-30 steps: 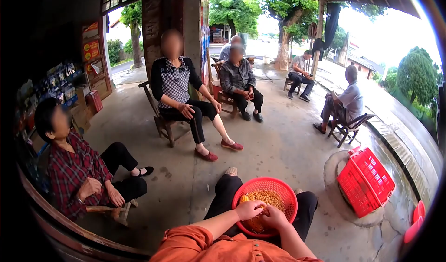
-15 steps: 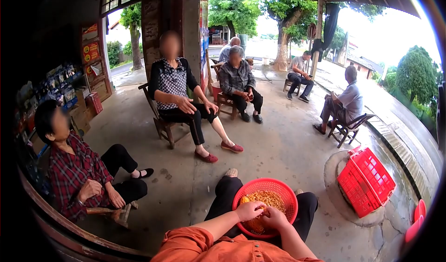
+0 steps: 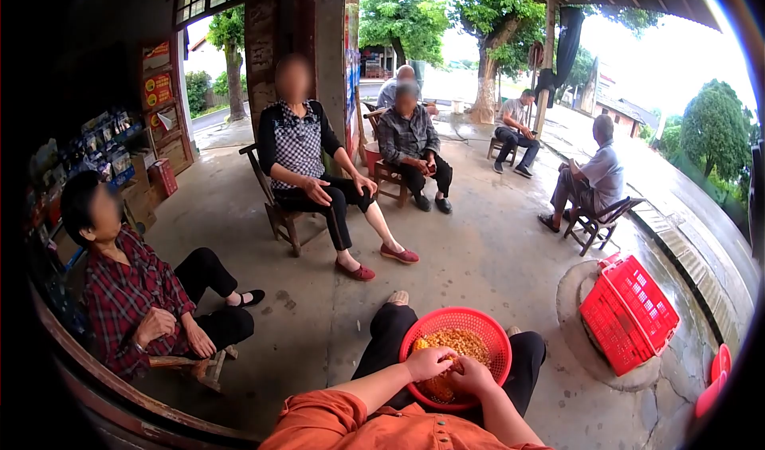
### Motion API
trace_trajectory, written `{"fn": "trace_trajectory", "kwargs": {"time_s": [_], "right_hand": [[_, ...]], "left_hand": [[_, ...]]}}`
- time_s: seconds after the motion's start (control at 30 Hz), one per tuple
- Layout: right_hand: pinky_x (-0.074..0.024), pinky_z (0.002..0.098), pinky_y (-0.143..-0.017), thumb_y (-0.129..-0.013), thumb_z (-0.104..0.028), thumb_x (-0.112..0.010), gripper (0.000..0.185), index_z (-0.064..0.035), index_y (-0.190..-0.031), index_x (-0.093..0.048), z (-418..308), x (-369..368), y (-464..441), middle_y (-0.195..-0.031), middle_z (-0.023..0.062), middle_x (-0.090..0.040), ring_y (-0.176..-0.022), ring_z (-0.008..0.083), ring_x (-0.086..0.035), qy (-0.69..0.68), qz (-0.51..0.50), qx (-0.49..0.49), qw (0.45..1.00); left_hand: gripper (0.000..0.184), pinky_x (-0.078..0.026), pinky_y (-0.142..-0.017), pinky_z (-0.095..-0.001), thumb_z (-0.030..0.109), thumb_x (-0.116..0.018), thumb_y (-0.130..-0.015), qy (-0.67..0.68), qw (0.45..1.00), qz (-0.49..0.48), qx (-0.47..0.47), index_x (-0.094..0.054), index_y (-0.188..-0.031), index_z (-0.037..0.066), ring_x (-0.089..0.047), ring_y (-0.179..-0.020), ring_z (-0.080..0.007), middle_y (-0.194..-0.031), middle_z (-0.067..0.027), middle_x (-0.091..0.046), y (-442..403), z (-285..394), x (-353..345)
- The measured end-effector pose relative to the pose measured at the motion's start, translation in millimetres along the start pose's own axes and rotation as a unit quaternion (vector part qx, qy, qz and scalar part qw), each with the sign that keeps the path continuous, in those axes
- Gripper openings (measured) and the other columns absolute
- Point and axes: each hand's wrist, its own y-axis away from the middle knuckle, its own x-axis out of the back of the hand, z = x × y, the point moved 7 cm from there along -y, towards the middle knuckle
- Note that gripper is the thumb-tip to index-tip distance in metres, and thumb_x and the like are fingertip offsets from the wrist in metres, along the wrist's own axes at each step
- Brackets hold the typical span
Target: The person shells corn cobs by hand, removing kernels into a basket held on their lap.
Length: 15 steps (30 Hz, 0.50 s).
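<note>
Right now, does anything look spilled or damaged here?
No spill stands out: the yellow kernels sit inside the red basket. The concrete floor looks cracked near the red crate, where jagged dark lines break its surface.

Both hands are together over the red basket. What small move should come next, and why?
Probably a short twist of the right hand, with the left hand steadying what looks like a yellow cob. The hands meet around it, and loose yellow kernels lie in the red basket below, so anything freed should drop inside.
</note>
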Motion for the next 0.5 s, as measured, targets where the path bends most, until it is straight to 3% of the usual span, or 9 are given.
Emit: {"fn": "trace_trajectory", "kwargs": {"time_s": [0.5], "right_hand": [[-0.0515, 0.0429, -0.077, -0.076, -0.028, -0.059, 0.031, -0.0032, -0.092, -0.066, 1, 0, 0, -0.088, 0.0212, -0.067, -0.088, 0.0362, -0.065, 0.009, 0.018, 0.007, 1.0]], "left_hand": [[0.031, -0.05, -0.084, -0.0317, 0.024, -0.059, -0.092, -0.01, 1.0, 0.008, -0.008, -0.061, -0.119, 0.008, -0.065, -0.095, -0.0222, -0.103, -0.0129, -0.068, 0, -1, 0]]}}
